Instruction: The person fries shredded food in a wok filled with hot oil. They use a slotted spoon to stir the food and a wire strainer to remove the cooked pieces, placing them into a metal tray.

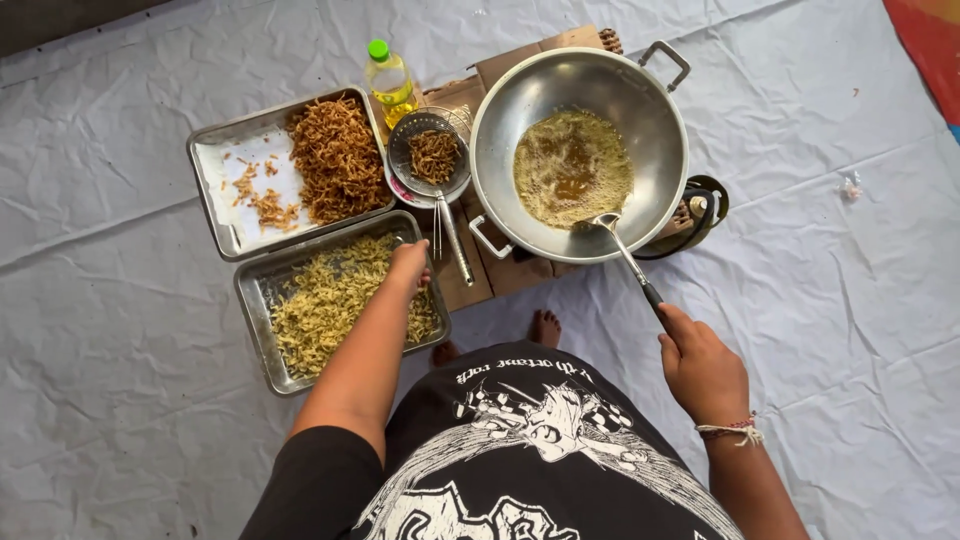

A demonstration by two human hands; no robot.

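The wok point(640, 110) sits on a small burner, with frothing oil point(572, 168) pooled in its bottom. The person's right hand point(700, 368) is wrapped tight around the dark handle of a ladle point(625, 255), whose bowl dips into the oil at the wok's near rim. Left of the wok, the left hand point(408, 266) reaches into the nearer metal tray point(258, 320) of pale raw strips point(320, 305); its fingers curl down into the heap (whether they pinch any I cannot tell). Beyond that tray, a second tray point(215, 180) holds browned fried strips point(337, 158). Between it and the wok rests a wire skimmer point(432, 155) with a few fried pieces, and behind that stands an oil bottle point(388, 82).
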